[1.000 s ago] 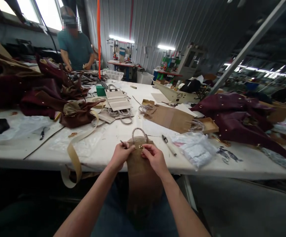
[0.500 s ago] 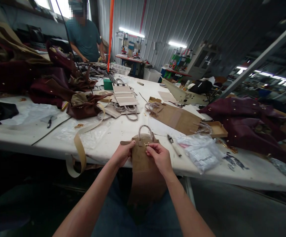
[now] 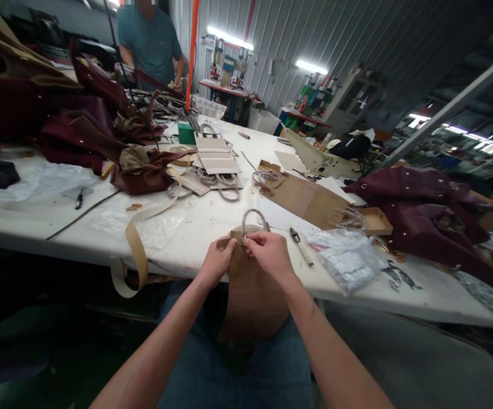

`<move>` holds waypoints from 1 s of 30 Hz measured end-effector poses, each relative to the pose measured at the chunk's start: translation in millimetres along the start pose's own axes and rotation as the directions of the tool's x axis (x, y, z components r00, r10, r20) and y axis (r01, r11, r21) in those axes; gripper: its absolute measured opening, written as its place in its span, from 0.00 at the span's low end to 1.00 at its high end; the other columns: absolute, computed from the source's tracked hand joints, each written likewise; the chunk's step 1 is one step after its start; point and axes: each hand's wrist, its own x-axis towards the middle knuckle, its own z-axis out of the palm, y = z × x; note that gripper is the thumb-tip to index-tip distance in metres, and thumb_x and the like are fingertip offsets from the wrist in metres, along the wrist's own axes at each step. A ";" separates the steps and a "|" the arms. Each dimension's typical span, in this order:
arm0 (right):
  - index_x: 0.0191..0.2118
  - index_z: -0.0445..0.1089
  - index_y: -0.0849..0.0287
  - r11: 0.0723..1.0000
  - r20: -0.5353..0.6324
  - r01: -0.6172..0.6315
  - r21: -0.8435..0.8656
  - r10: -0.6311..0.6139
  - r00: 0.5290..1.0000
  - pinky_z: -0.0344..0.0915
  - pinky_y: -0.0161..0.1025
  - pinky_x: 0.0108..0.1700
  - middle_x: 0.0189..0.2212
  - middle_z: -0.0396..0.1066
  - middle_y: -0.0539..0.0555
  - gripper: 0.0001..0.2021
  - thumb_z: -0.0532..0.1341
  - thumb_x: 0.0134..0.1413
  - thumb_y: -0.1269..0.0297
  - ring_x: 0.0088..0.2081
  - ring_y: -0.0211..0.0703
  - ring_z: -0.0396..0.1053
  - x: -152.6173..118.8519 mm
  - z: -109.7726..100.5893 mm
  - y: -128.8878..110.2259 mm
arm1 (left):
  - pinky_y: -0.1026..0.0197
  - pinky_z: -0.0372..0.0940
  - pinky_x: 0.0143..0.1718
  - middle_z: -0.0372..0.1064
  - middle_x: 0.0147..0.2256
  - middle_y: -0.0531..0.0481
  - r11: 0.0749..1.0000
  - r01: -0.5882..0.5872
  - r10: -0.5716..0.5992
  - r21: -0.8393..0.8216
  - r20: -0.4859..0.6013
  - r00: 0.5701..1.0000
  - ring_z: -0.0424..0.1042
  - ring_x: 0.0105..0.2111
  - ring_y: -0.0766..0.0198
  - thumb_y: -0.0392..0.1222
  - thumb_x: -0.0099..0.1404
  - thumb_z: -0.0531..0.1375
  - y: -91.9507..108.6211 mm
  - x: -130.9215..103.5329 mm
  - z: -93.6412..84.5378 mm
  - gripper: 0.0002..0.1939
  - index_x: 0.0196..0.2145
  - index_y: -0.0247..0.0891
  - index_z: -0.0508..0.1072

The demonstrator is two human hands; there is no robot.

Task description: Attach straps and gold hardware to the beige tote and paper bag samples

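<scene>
A brown bag panel hangs over the table's front edge towards my lap, its top resting on the tabletop. A wrapped loop handle stands up from its top end. My left hand is closed on the panel's upper left edge, thumb on top, beside a short strap. With thumb and fingertips, my right hand pinches a small shiny metal fitting against the panel, just below the handle. The fingers partly cover the fitting, and whether it is fastened I cannot tell.
A cutter-like tool and a plastic bag lie right of the panel. Beyond are stacked panels with handles. Maroon bags crowd both sides. A beige strip droops over the edge. Another person stands at the far left.
My right hand has moved left with the metal fitting, closer to my left hand and the handle's left base. Across the table, the other person has shifted their hands.
</scene>
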 end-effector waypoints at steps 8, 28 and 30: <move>0.41 0.86 0.59 0.998 0.023 -0.019 0.055 0.018 1.000 0.82 0.41 0.33 0.32 0.86 0.56 0.13 0.72 0.57 0.55 0.31 0.49 0.85 -2.6 1.1 -8.1 | 0.58 0.66 0.42 0.80 0.37 0.45 0.995 -0.097 0.098 0.013 -0.043 0.994 0.74 0.40 0.55 0.54 0.72 0.63 -11.6 5.2 5.6 0.16 0.40 0.37 0.81; 0.37 0.83 0.56 0.928 -0.237 0.156 -0.339 -0.245 0.940 0.74 0.43 0.43 0.35 0.86 0.57 0.08 0.64 0.64 0.65 0.35 0.49 0.81 -22.2 25.5 -17.9 | 0.57 0.69 0.47 0.78 0.38 0.48 0.966 -0.250 0.257 0.070 -0.116 0.959 0.75 0.41 0.56 0.49 0.77 0.59 -8.0 -2.7 22.8 0.13 0.40 0.39 0.80; 0.37 0.83 0.56 0.941 -0.217 0.154 -0.303 -0.226 0.950 0.74 0.42 0.43 0.35 0.85 0.56 0.08 0.64 0.64 0.66 0.35 0.49 0.81 -20.6 25.3 -16.0 | 0.56 0.69 0.50 0.79 0.40 0.48 0.967 -0.243 0.250 0.073 -0.108 0.962 0.76 0.44 0.55 0.50 0.77 0.60 -9.9 -2.0 22.2 0.14 0.42 0.40 0.80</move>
